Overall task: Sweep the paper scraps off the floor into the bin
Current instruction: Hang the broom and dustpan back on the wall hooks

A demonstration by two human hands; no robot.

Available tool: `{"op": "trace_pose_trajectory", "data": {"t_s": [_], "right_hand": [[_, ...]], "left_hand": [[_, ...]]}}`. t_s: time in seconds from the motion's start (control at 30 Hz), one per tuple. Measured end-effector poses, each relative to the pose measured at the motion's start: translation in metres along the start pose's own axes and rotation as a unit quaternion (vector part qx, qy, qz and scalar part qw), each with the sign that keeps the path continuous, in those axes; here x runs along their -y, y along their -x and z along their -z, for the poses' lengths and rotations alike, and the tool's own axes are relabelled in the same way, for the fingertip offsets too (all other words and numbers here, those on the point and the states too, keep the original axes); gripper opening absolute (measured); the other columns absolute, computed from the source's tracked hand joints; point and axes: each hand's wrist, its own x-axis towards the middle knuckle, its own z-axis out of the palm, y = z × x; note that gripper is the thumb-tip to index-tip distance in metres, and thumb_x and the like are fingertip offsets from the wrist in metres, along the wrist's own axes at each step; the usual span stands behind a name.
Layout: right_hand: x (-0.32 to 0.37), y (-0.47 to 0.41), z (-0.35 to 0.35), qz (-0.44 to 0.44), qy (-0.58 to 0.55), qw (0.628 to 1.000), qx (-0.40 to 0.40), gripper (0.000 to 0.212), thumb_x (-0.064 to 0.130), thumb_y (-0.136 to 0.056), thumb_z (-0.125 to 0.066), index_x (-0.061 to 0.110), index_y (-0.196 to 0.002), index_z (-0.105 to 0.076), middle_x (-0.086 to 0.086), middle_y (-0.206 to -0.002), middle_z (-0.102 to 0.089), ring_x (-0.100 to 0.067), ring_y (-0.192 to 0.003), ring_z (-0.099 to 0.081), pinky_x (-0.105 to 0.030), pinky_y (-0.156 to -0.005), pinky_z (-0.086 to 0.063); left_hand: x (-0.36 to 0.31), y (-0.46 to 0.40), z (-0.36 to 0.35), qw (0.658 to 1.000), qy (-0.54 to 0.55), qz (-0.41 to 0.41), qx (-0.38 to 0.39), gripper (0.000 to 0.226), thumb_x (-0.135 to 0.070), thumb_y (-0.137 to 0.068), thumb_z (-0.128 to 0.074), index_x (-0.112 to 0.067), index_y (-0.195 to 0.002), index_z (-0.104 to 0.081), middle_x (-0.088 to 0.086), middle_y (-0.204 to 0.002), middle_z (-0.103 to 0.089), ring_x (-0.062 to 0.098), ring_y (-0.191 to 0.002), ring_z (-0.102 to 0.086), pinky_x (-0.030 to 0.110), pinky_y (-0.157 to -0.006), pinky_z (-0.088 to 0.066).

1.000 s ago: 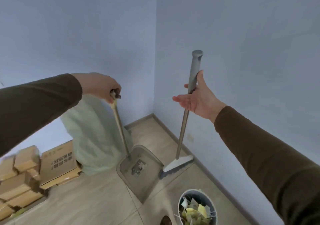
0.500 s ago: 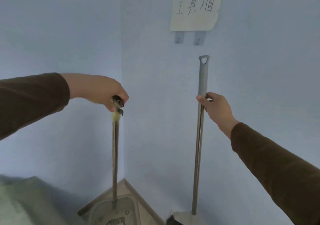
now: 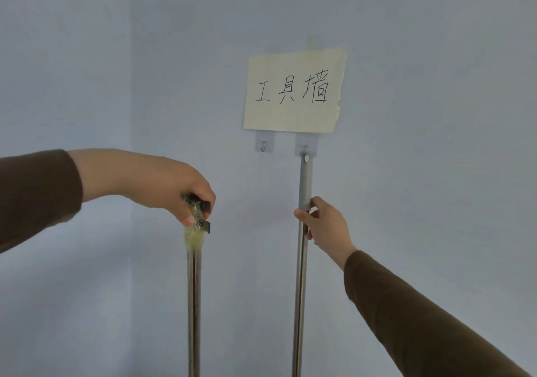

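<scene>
Steel broom handle (image 3: pixel 302 260), upright, right hand (image 3: pixel 325 228) gripping; hook (image 3: pixel 305 150) lying directly above; left hand (image 3: pixel 177 190) clutching dustpan handle (image 3: pixel 194 304)

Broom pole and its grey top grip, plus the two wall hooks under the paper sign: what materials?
Long broom pole: looks like bare polished metal, from the streaky lengthwise glints. Grey top grip: matte, no glints, probably plastic or rubber. Two small wall hooks: thin shiny metal wire on pale square pads, likely adhesive plastic; too small to be sure.
</scene>
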Motion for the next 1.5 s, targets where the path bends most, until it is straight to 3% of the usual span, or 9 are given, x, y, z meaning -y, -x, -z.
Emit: {"op": "trace_pose_trajectory", "data": {"t_s": [0.23, 0.6, 0.83, 0.97, 1.03, 1.2, 1.3, 1.4, 1.5], "right_hand": [[0.004, -0.034, -0.021, -0.033, -0.011, 0.999, -0.02, 0.023, 0.044, -0.092, -0.063, 0.022, -0.092, -0.056, -0.002, -0.079, -0.064, -0.014, -0.053, -0.065, -0.013, -0.04, -0.041], [-0.018, -0.048, -0.036, -0.047, -0.066, 0.996, -0.027, 0.027, 0.047, -0.089, -0.066, 0.022, -0.089, -0.057, 0.0, -0.084, -0.07, -0.014, -0.05, -0.068, -0.021, -0.046, -0.049], [-0.011, -0.038, -0.016, 0.049, 0.323, 0.94, -0.093, 0.062, 0.086, -0.074, -0.039, 0.025, -0.061, -0.039, 0.007, -0.054, -0.049, -0.014, -0.052, -0.05, -0.028, -0.048, -0.037], [0.019, -0.004, -0.055, 0.085, 0.12, 0.986, 0.076, 0.058, 0.083, -0.076, -0.044, 0.031, -0.097, -0.06, 0.013, -0.081, -0.063, -0.01, -0.069, -0.061, -0.028, -0.066, -0.05], [0.025, 0.006, -0.089, 0.069, 0.031, 0.979, 0.191, 0.069, 0.085, -0.076, -0.046, 0.039, -0.128, -0.047, 0.016, -0.113, -0.063, -0.012, -0.084, -0.069, -0.035, -0.079, -0.058], [0.022, -0.006, -0.125, -0.006, -0.091, 0.983, 0.158, 0.028, 0.047, -0.094, -0.055, 0.022, -0.101, -0.046, 0.0, -0.096, -0.064, -0.015, -0.058, -0.068, -0.043, -0.062, -0.061], [0.022, -0.015, -0.123, -0.012, -0.144, 0.983, 0.117, 0.018, 0.034, -0.098, -0.053, 0.019, -0.092, -0.047, -0.008, -0.095, -0.066, -0.014, -0.051, -0.062, -0.034, -0.053, -0.057], [0.019, -0.019, -0.125, -0.001, -0.149, 0.982, 0.113, 0.016, 0.035, -0.099, -0.053, 0.02, -0.092, -0.049, -0.007, -0.093, -0.067, -0.015, -0.053, -0.063, -0.025, -0.05, -0.055], [0.015, -0.022, -0.129, 0.005, -0.172, 0.98, 0.104, 0.017, 0.032, -0.1, -0.052, 0.016, -0.093, -0.052, -0.007, -0.089, -0.068, -0.016, -0.052, -0.063, -0.029, -0.051, -0.056]], "left_hand": [[0.028, -0.062, -0.001, 0.996, 0.053, -0.069, -0.032, 0.013, -0.034, -0.093, -0.067, -0.043, -0.103, -0.064, -0.019, -0.104, -0.06, 0.007, -0.108, -0.054, 0.04, -0.097, -0.046], [0.056, -0.103, 0.024, 0.97, 0.177, -0.098, -0.133, 0.023, -0.02, -0.083, -0.08, -0.036, -0.098, -0.073, -0.014, -0.102, -0.064, 0.002, -0.096, -0.062, 0.006, -0.08, -0.04], [0.062, -0.118, 0.047, 0.969, 0.173, -0.09, -0.152, 0.022, -0.017, -0.085, -0.079, -0.035, -0.097, -0.073, -0.019, -0.099, -0.065, 0.001, -0.096, -0.062, 0.005, -0.076, -0.039], [0.057, -0.13, 0.059, 0.964, 0.177, -0.091, -0.175, 0.023, -0.017, -0.087, -0.077, -0.035, -0.099, -0.071, -0.024, -0.098, -0.063, -0.002, -0.097, -0.059, 0.003, -0.077, -0.036], [0.054, -0.138, 0.062, 0.963, 0.179, -0.089, -0.181, 0.023, -0.018, -0.087, -0.076, -0.036, -0.1, -0.071, -0.023, -0.101, -0.064, -0.002, -0.1, -0.059, 0.01, -0.082, -0.038], [0.045, -0.151, 0.065, 0.957, 0.195, -0.094, -0.193, 0.026, -0.019, -0.087, -0.077, -0.039, -0.103, -0.07, -0.019, -0.109, -0.066, 0.003, -0.109, -0.061, 0.03, -0.102, -0.045], [0.04, -0.159, 0.043, 0.91, 0.193, -0.08, -0.359, 0.043, -0.026, -0.085, -0.078, -0.039, -0.122, -0.06, -0.017, -0.129, -0.052, 0.005, -0.121, -0.051, 0.023, -0.104, -0.041], [0.027, -0.166, -0.017, 0.771, 0.273, 0.007, -0.576, 0.056, -0.036, -0.081, -0.08, -0.03, -0.128, -0.049, -0.008, -0.122, -0.05, 0.01, -0.106, -0.055, 0.017, -0.089, -0.043], [0.016, -0.18, -0.075, 0.752, 0.415, 0.065, -0.508, 0.032, -0.042, -0.086, -0.074, -0.029, -0.11, -0.056, -0.009, -0.099, -0.066, 0.006, -0.09, -0.064, 0.026, -0.079, -0.05]]}}
